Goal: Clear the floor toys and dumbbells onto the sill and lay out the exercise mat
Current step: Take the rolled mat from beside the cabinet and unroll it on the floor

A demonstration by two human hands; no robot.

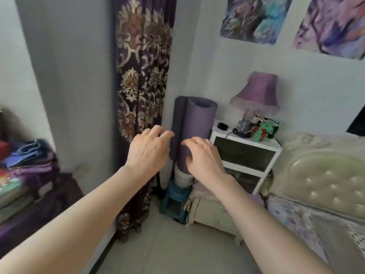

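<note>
A rolled purple exercise mat (198,119) stands upright in the corner between the patterned curtain and a white nightstand, resting on a teal stool. Both my arms reach toward it. My left hand (148,149) is just left of the roll, fingers spread and curled, fingertips near its dark outer flap. My right hand (203,157) is in front of the roll's lower part, fingers apart and touching or almost touching the surface. Neither hand has closed around the mat. No toys or dumbbells are visible on the floor.
A dark floral curtain (142,95) hangs left of the mat. The white nightstand (245,153) with a purple lamp (256,91) stands to the right, then a padded bed headboard (325,175). A teal stool (175,202) and cream drawer unit (213,212) sit below. Folded cloths (23,161) are piled at left.
</note>
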